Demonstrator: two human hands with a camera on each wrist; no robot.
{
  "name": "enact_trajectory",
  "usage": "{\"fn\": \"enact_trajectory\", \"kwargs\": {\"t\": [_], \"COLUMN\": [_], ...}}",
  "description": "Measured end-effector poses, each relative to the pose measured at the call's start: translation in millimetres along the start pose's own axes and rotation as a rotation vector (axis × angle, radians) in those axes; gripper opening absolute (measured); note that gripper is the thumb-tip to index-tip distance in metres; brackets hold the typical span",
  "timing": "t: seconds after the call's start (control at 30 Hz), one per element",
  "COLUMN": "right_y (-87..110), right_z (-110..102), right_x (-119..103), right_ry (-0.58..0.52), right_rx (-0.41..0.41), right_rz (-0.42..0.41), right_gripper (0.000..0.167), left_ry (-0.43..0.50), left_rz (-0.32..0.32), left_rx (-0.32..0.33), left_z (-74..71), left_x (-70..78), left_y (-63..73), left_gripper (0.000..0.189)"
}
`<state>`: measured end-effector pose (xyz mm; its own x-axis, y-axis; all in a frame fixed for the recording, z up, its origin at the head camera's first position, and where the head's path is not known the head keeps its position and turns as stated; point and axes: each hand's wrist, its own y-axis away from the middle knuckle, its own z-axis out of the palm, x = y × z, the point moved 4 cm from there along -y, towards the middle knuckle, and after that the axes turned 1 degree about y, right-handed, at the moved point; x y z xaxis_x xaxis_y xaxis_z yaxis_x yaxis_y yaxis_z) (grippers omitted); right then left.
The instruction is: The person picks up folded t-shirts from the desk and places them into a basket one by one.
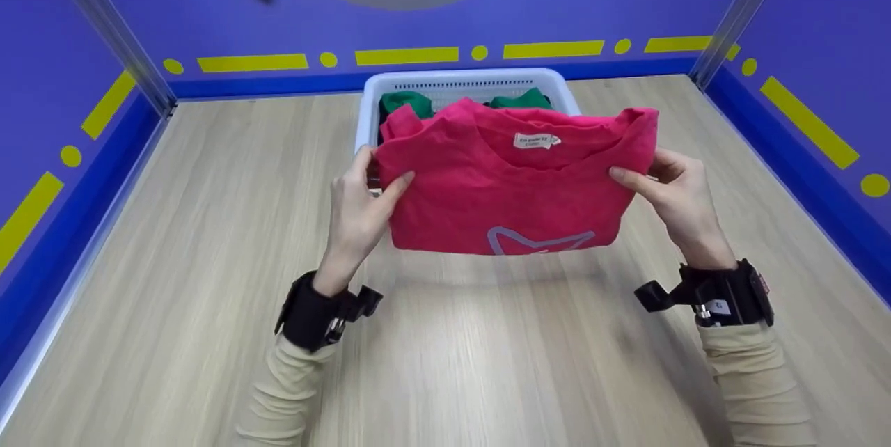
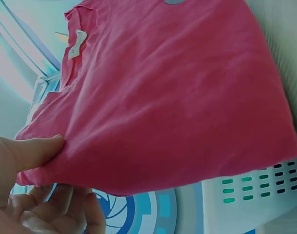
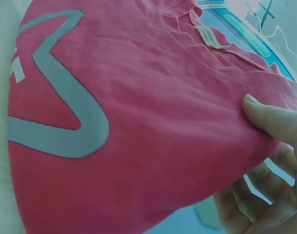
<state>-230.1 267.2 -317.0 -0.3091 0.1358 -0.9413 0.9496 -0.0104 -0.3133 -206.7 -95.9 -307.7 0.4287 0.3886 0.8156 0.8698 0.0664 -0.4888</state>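
Observation:
A folded pink-red T-shirt (image 1: 452, 189) hangs between both hands above the table, its neckline and white label facing up and part of a grey star outline showing low on its front. My left hand (image 1: 358, 207) pinches one shoulder of it, thumb on the front and fingers behind. At the opposite shoulder my right hand (image 1: 679, 200) pinches the cloth the same way. In the left wrist view the shirt (image 2: 163, 97) spreads out from the thumb. The right wrist view shows the grey star print (image 3: 70, 92) on the cloth. The lower part of the shirt is folded out of sight.
Behind the shirt stands a white plastic basket (image 1: 367, 102) with slotted walls, partly hidden. Green clothing (image 1: 407, 102) lies inside it. The wooden table (image 1: 230, 224) is bounded by blue-purple panels (image 1: 278, 22) at the back and both sides.

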Motion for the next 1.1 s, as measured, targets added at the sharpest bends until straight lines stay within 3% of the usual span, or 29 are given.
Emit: {"fn": "enact_trajectory", "kwargs": {"t": [0.17,0.3,0.63,0.87,1.1], "right_y": [-14.9,-34.6,-86.7,-98.5,-100.1], "right_z": [6,11,27,42,50], "right_x": [-9,-23,-45,-30,-9], "right_ry": [0.008,0.033,0.175,0.232,0.324], "right_rx": [0.06,0.103,0.248,0.241,0.223], "right_rz": [-0.052,-0.11,-0.18,-0.197,-0.174], "right_gripper": [0.022,0.023,0.028,0.028,0.024], "left_ry": [-0.009,-0.02,-0.001,-0.038,-0.058], "left_rz": [0.035,0.029,0.064,0.027,-0.059], "left_rx": [0.062,0.099,0.191,0.197,0.161], "left_z": [-3.7,-7.7,-13.3,-11.9,-1.7], "left_x": [1.0,4.2,15.4,-3.4,-27.5], "left_y": [-15.8,-34.2,-79.4,-88.9,-89.8], "left_gripper": [0.027,0.028,0.03,0.029,0.026]}}
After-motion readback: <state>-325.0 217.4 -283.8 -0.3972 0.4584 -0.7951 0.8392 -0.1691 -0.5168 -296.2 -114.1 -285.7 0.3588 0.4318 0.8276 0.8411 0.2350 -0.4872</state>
